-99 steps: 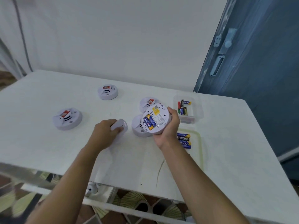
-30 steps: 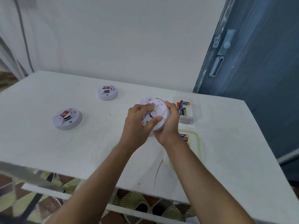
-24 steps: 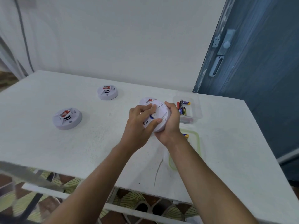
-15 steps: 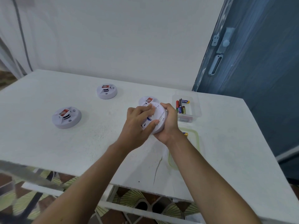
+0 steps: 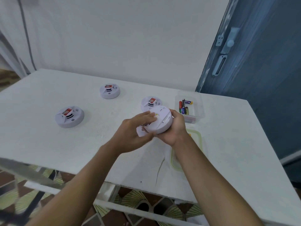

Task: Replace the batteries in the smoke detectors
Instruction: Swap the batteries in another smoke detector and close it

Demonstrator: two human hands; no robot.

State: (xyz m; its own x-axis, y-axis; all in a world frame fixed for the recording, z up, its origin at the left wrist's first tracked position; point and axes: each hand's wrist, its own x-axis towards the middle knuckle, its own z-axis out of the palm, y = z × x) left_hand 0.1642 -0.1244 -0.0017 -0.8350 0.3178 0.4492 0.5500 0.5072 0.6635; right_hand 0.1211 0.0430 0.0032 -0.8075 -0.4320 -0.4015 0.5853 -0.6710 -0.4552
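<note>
- The table (image 5: 48, 144) has a white, slightly rough top; a thin dark streak (image 5: 160, 168) runs toward its near edge.
- A left smoke detector (image 5: 69, 117) sits face up, well apart from the others.
- A rear smoke detector (image 5: 110, 91) sits nearer the wall.
- A third smoke detector (image 5: 150, 101), partly hidden, sits near the middle.
- A clear tub (image 5: 197, 111) holding loose batteries (image 5: 184, 106) stands just right of it.
- A green-rimmed lid (image 5: 200, 139) lies flat nearer the front edge, partly covered.
</note>
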